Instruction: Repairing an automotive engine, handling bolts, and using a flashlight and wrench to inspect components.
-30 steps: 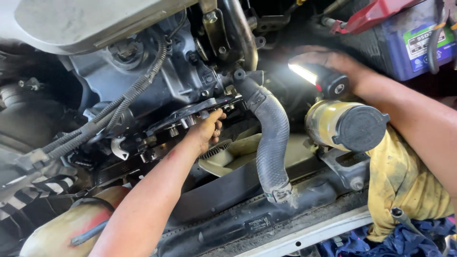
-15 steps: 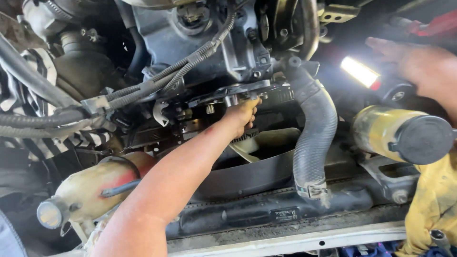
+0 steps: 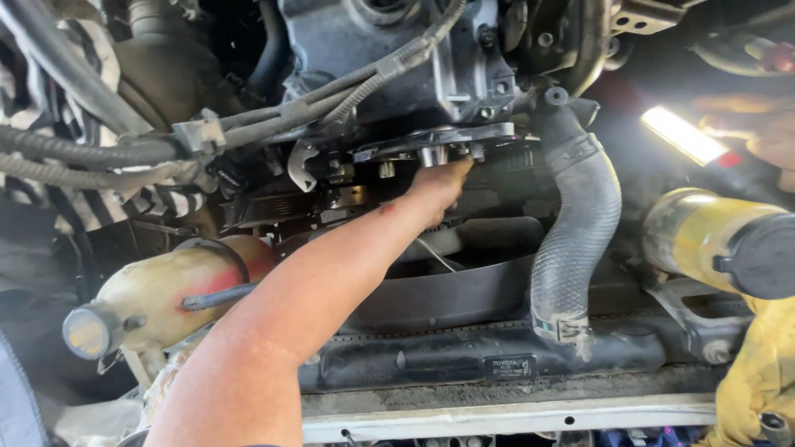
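Left hand (image 3: 439,184) reaches into engine bay, fingers curled under round pulley plate (image 3: 439,142); grip itself hidden. Right hand (image 3: 758,132), upper right edge, wraps lit work light (image 3: 681,136). Step: feeling bolts beside radiator hose (image 3: 580,223). Next move likely needs firm fingertip purchase.

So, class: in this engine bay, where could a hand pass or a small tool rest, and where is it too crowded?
Free: the flat front crossmember below the black shroud, and the dark gap between shroud and hose. Crowded: around the left hand under the pulley bracket, and the cable bundle on the left.
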